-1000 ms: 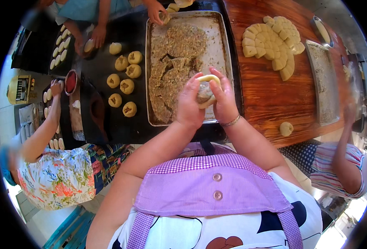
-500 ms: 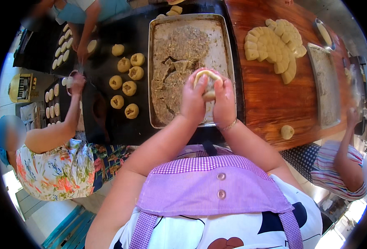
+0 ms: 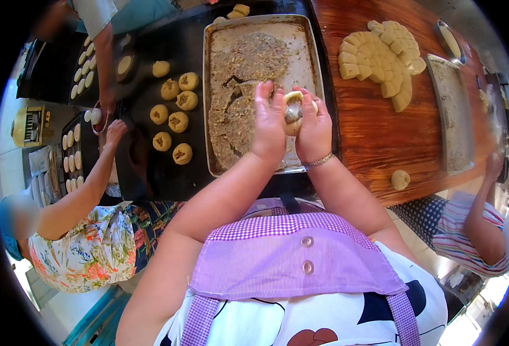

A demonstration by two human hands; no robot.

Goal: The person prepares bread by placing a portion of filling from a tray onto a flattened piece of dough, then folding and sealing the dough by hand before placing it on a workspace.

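Observation:
Above the metal tray (image 3: 206, 104) of crumbly brownish filling (image 3: 248, 115), my right hand (image 3: 314, 134) is closed around a piece of dough (image 3: 292, 128). The dough is cupped, with greyish filling showing in its middle and a pale rim around it. Close beside it on the left is my left hand (image 3: 270, 130), fingers stretched upward and nothing gripped. Whether its thumb side touches the dough I cannot tell. Left of the tray, several round filled buns (image 3: 178, 121) lie on the black surface, some with filling showing on top.
Cut dough portions (image 3: 375, 60) cluster on the wooden table (image 3: 375, 144), near a single dough ball (image 3: 400, 180) and a long shallow tray (image 3: 451, 115). People work at the left (image 3: 84, 248) and right (image 3: 473, 230); another's arm (image 3: 104, 63) reaches in at the upper left, by trays of pale rounds.
My left hand's fingers have straightened and drawn away from the dough, which now sits in my right hand with its filling exposed. At the left, the co-workers' arms have shifted.

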